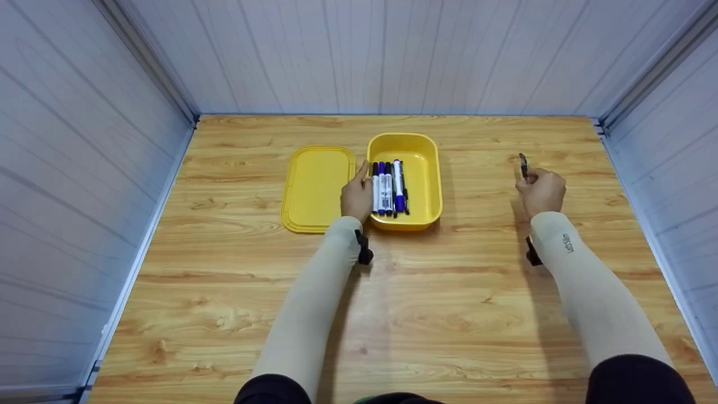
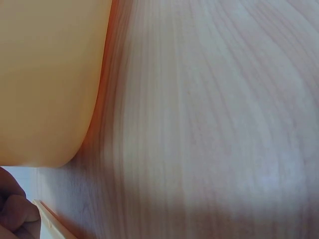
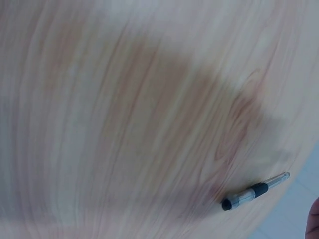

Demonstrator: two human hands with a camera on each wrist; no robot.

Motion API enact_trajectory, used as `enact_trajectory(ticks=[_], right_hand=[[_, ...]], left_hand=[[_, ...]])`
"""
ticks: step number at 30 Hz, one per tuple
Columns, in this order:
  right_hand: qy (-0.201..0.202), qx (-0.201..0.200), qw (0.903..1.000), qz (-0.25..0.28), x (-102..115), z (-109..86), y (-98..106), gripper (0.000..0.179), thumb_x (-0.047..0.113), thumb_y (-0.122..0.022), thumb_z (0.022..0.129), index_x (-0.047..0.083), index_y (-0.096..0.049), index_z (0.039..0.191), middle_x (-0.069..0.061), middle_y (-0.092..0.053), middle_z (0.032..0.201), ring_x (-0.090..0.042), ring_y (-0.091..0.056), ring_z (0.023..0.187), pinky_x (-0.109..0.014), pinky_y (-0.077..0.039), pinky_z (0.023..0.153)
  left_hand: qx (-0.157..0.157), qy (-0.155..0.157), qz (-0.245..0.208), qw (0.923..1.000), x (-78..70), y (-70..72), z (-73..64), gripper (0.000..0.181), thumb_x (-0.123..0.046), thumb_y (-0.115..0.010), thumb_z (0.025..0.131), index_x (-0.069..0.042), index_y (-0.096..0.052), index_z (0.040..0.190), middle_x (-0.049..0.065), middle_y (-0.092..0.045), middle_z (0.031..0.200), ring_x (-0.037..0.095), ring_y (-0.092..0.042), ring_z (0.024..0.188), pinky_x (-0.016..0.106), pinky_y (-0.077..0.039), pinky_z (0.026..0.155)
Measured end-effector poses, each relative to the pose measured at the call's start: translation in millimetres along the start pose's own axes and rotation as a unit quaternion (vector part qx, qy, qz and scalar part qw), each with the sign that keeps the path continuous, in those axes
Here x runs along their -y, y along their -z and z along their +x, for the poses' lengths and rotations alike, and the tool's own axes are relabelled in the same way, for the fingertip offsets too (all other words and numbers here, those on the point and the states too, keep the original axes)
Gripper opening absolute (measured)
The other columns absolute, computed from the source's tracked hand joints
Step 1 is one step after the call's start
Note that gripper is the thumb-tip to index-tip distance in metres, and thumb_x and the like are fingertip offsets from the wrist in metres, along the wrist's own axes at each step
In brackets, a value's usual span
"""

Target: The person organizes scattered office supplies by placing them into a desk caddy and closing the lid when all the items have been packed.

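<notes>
My left hand grips the left rim of a yellow plastic box, one finger stretched along the rim. In the left wrist view, folded fingers lie just past the box's near corner. Several markers and slim pens lie side by side in the left part of the box. My right hand is low over the table at a clear-and-black pen, covering its near end in the head view. In the right wrist view, the pen appears apart from the visible fingertip.
A yellow lid lies flat on the wood-grain table, left of the box and behind my left hand. White panel walls stand at the back and on both sides.
</notes>
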State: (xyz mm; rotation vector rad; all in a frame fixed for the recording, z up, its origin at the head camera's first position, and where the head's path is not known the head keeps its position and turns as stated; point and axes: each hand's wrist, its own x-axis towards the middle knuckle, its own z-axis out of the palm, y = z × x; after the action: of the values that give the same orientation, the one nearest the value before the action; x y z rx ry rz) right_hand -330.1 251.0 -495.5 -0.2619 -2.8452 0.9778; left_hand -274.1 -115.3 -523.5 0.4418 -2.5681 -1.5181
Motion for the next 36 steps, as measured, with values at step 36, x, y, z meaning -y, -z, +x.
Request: enact_trajectory(ticks=[36], right_hand=[[0.006, -0.018, 0.9960, 0.088, 37.4, -20.7, -19.7, 0.025, 0.014, -0.061, 0.080, 0.005, -0.066, 0.103, -0.005, -0.062, 0.089, -0.014, -0.056, 0.077, -0.024, -0.044, 0.063]], left_hand=[[0.005, -0.004, -0.010, 0.9999, 0.8, 0.0, 0.6, 0.044, -0.027, -0.042, 0.096, -0.033, -0.033, 0.139, 0.000, -0.035, 0.055, 0.010, -0.030, 0.042, 0.025, -0.031, 0.040]])
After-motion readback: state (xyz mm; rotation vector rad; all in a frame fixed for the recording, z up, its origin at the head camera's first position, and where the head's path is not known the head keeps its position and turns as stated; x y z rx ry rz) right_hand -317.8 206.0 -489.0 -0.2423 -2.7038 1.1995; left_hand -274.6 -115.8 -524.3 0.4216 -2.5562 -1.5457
